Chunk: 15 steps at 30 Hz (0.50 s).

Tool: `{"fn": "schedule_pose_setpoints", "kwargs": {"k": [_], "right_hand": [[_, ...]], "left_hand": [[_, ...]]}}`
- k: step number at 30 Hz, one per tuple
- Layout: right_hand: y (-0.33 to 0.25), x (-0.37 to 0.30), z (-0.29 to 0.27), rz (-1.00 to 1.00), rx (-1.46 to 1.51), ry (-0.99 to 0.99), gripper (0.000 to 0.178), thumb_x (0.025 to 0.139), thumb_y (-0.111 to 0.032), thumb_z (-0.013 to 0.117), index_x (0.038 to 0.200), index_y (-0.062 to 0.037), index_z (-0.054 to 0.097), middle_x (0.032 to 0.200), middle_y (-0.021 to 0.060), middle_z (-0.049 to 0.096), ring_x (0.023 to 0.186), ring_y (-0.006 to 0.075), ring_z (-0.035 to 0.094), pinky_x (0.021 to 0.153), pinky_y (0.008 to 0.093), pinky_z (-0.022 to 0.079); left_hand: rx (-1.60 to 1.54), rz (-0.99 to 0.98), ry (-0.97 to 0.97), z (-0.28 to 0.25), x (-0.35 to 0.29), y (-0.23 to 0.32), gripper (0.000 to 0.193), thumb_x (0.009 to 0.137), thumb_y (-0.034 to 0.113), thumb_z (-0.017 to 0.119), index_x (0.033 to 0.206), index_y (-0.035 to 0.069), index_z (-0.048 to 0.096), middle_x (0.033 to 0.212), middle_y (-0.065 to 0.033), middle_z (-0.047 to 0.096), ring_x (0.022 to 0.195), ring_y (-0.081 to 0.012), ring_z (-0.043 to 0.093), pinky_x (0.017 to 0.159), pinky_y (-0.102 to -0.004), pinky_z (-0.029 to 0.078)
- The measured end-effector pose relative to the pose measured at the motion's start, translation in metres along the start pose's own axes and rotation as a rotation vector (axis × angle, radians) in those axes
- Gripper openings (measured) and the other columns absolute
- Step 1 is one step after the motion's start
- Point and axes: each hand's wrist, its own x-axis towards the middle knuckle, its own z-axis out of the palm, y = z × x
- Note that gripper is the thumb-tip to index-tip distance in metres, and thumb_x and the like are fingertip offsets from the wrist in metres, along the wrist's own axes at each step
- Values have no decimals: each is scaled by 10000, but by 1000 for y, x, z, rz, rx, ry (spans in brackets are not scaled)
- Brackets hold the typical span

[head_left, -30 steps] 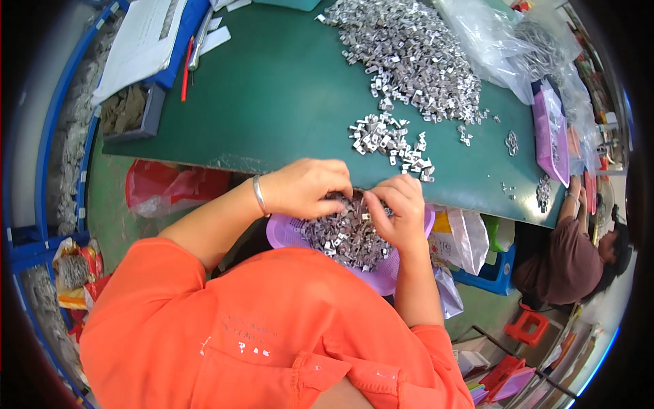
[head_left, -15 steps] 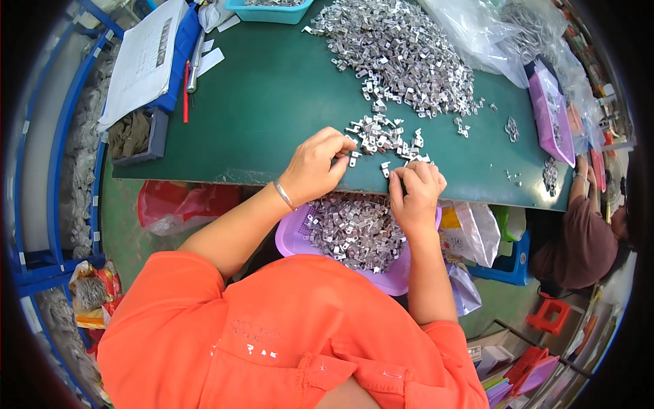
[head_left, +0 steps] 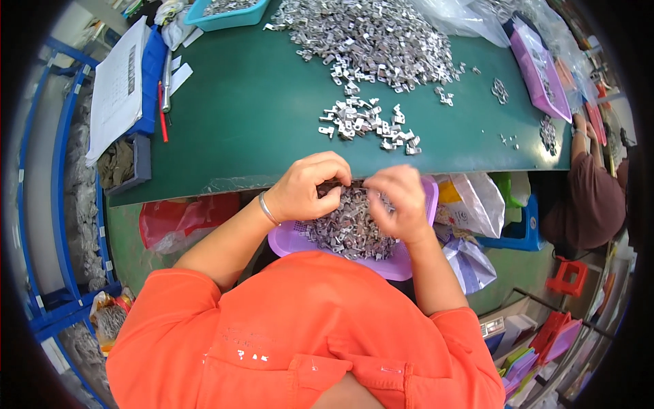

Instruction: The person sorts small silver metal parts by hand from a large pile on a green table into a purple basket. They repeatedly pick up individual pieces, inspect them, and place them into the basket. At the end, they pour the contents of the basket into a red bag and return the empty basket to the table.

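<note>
My left hand (head_left: pixel 315 189) hangs over the purple basket (head_left: pixel 286 240) at the table's front edge. Its fingers are curled toward the thumb, and anything between them is too small to make out. Beside it, above the same basket, my right hand (head_left: pixel 402 202) is smeared by motion, so its grip is unclear. Many small bent metal brackets with holes (head_left: pixel 354 228) fill the basket. On the green table just beyond my hands lies a small loose cluster of these brackets (head_left: pixel 364 121). A much larger heap of brackets (head_left: pixel 381 41) spreads farther back.
A blue tray (head_left: pixel 228 19) stands at the back. Papers (head_left: pixel 119 88), a red pen (head_left: pixel 163 112) and a grey bin with cloth (head_left: pixel 126 163) are at left. A pink-purple tray (head_left: pixel 541 71) sits at right, near another person's sleeve (head_left: pixel 591 198). Bags (head_left: pixel 470 204) are below.
Both hands have drawn back from the bracket cluster on the table to over the basket. The view has shifted, and the bracket nearest the edge is no longer there.
</note>
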Motion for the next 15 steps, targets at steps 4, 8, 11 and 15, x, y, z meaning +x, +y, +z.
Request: {"fn": "schedule_pose_setpoints", "kwargs": {"k": [4,8,11,15], "right_hand": [[20,11,1,204,-348,156,142,752,-61,727,888,-72,686,873,67,592,808,278,546,711,392,420],[14,2,-4,145,-180,90,119,742,-78,741,839,-84,672,862,56,592,816,266,554,709,394,395],[9,-7,-12,91,-28,32,140,741,-61,738,866,-65,676,878,83,609,841,281,566,719,387,411],[28,0,-11,326,-295,291,244,765,-63,735,993,-44,652,941,106,616,856,313,564,771,408,444]], "left_hand": [[170,-20,144,19,24,4,217,757,-46,625,964,18,642,955,-95,611,753,-203,602,666,-296,504],[366,158,275,35,53,-3,251,751,-39,655,992,31,651,954,-106,607,844,-281,599,756,-357,498],[447,190,218,40,66,-8,267,741,-11,685,1001,46,659,963,-110,609,901,-304,581,809,-397,472],[600,116,130,49,81,-10,208,716,67,746,909,65,668,944,-62,603,878,-272,568,773,-396,448]]}}
